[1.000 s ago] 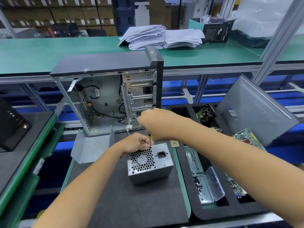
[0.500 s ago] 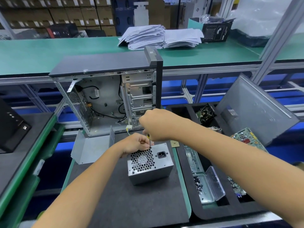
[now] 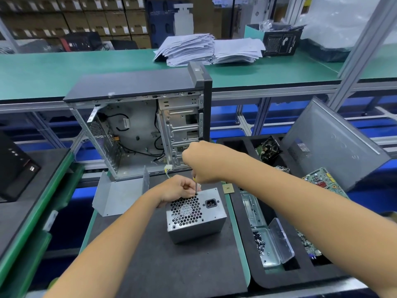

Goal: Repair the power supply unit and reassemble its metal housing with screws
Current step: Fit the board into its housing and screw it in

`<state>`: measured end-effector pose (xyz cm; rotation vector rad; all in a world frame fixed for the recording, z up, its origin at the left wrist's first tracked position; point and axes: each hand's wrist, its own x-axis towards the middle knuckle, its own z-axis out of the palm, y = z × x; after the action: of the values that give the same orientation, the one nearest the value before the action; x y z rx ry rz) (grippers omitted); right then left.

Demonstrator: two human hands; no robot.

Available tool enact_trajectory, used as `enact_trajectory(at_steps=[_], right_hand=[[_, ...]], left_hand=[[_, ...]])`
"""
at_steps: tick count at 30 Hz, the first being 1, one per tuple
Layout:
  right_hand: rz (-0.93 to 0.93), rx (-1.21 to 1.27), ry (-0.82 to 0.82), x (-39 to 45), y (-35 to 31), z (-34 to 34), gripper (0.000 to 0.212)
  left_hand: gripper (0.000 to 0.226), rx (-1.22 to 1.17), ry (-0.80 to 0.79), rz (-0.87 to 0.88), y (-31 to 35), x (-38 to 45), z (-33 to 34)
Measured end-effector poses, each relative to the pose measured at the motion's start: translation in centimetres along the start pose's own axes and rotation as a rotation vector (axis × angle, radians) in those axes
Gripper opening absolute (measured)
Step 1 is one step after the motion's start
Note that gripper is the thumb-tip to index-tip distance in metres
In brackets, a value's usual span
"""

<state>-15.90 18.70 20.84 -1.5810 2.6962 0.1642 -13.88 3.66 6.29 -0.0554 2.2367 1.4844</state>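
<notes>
Screwdriver (image 3: 196, 186) handle hidden in right hand (image 3: 200, 161)

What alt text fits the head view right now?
The right hand drives a screwdriver into the top rear edge of a grey power supply unit, steadied by the left hand, with an open computer case behind.

This is a workshop where computers get fixed. An open computer case (image 3: 137, 125) stands on a long work table. Behind the case lie piles of papers (image 3: 206, 49) and stacked brown boxes (image 3: 90, 20). Right of the case, a black tray (image 3: 247, 244) holds computer parts.
</notes>
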Motion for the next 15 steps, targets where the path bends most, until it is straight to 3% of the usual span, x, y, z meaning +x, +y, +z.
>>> enact_trajectory(at_steps=[15], right_hand=[[0.039, 0.041, -0.040, -0.29, 0.50, 0.47, 0.030]], left_hand=[[0.018, -0.032, 0.002, 0.022, 0.11, -0.08, 0.06]])
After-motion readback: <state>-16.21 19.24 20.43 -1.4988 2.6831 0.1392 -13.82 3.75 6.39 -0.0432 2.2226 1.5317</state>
